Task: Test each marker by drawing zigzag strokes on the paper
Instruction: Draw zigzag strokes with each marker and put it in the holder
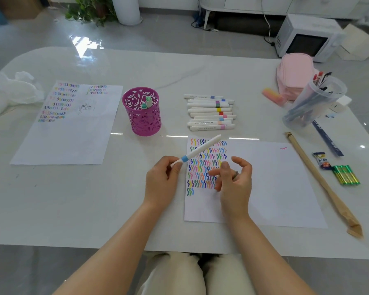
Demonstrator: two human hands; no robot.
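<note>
Over the table's [94,199] near edge, your left hand [161,182] pinches a white marker [197,151] w/ a blue band by its lower end, thumb and fingertips closed on it; the barrel slants up and to the right, its far tip over the top left corner of the paper [275,188]. Your right hand [234,179] is just beside it, fingers loosely spread, holding nothing, above the zigzag strokes [205,167] that fill the sheet's left part; can't tell if it touches the sheet. Beyond the paper lies a row of white markers [210,112] w/ colored bands, side by side. Left of those stands a magenta cut-out pen cup [142,118] w/ two green-capped markers [147,102] inside, and further left a second sheet [73,128] w/ more strokes. Far right: a clear jar of pens [313,103], tilted, near a pink pouch [294,71].
</note>
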